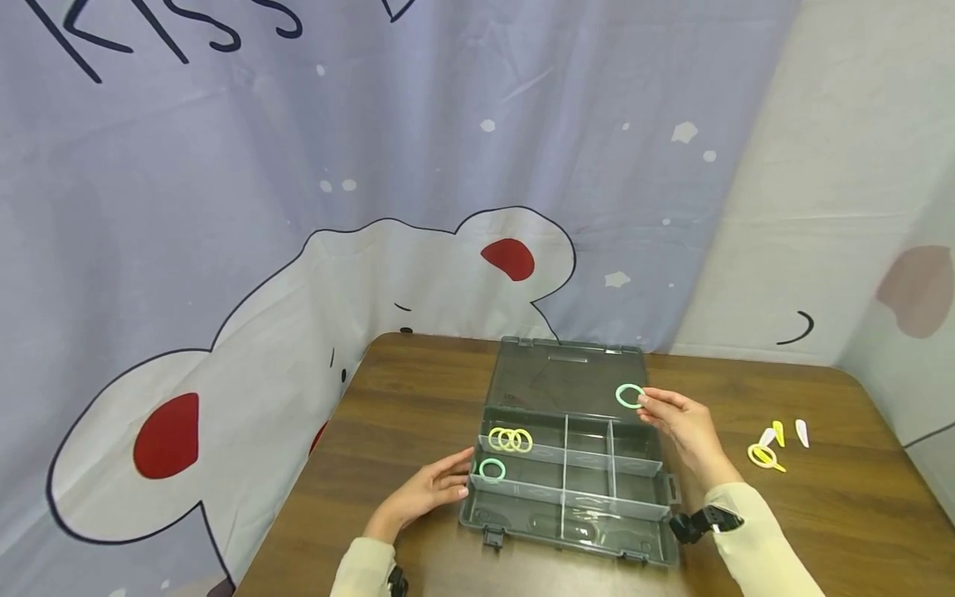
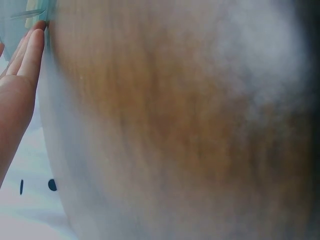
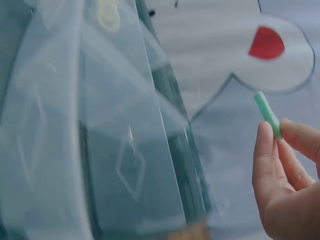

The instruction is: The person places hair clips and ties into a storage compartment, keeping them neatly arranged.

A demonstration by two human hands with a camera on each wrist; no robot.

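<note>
My right hand (image 1: 690, 427) pinches a mint-green ring (image 1: 629, 385) between thumb and fingertips, above the right side of a grey see-through divided box (image 1: 515, 502). In the right wrist view that green ring (image 3: 268, 116) appears edge-on, and the fingers are apart from the box. At the box's left wall rests my left hand (image 1: 421, 497), its fingers extended and touching the side. Several overlapping yellow rings (image 1: 515, 448) lie in the back-left compartment. Another green ring (image 1: 481, 470) lies in the middle-left compartment.
The box's lid (image 1: 567, 377) is folded back toward the curtain (image 1: 597, 166). To the right on the wooden table (image 1: 836, 497) lie a pale yellow ring (image 1: 750, 456) and several small white and yellow teardrop-shaped clips (image 1: 802, 433).
</note>
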